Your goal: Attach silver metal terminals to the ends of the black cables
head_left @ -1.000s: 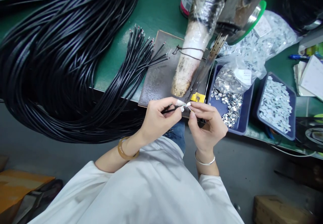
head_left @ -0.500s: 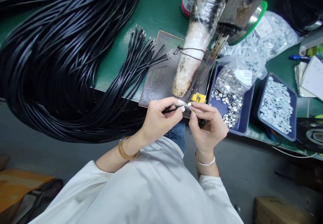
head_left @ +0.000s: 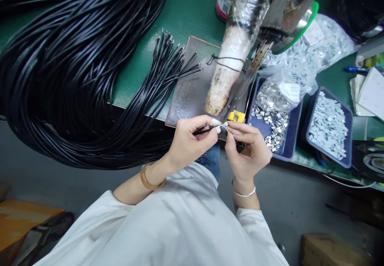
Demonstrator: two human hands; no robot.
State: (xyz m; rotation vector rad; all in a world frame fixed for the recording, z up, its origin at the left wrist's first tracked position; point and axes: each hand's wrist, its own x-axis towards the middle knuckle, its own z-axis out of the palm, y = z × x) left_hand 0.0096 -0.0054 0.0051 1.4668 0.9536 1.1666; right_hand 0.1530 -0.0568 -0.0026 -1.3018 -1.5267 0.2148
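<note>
Above the table's front edge my left hand (head_left: 195,136) is closed, thumb and forefinger pinching a black cable (head_left: 203,130) near its end. White coverings wrap the tips of that thumb and forefinger. My right hand (head_left: 249,146) is closed too, its fingertips at a small silvery connector piece (head_left: 226,125) by the cable's end. A thin yellowish strand shows beside its thumb. Just beyond the fingertips are a yellow pad (head_left: 236,116) and the dark, narrow end of a tool (head_left: 237,98) slanting down from above.
A large bundle of black cables (head_left: 60,78) covers the left side, ends lying over a brown board (head_left: 189,94). A plastic-wrapped tube (head_left: 225,70) hangs overhead. To the right are a blue tray (head_left: 292,138) of metal pieces, another tray (head_left: 349,138) of pale pieces, and plastic bags (head_left: 324,46).
Almost nothing differs. Both hands hold the same pinch at the cable's end, with only a very slight shift of the fingers.
</note>
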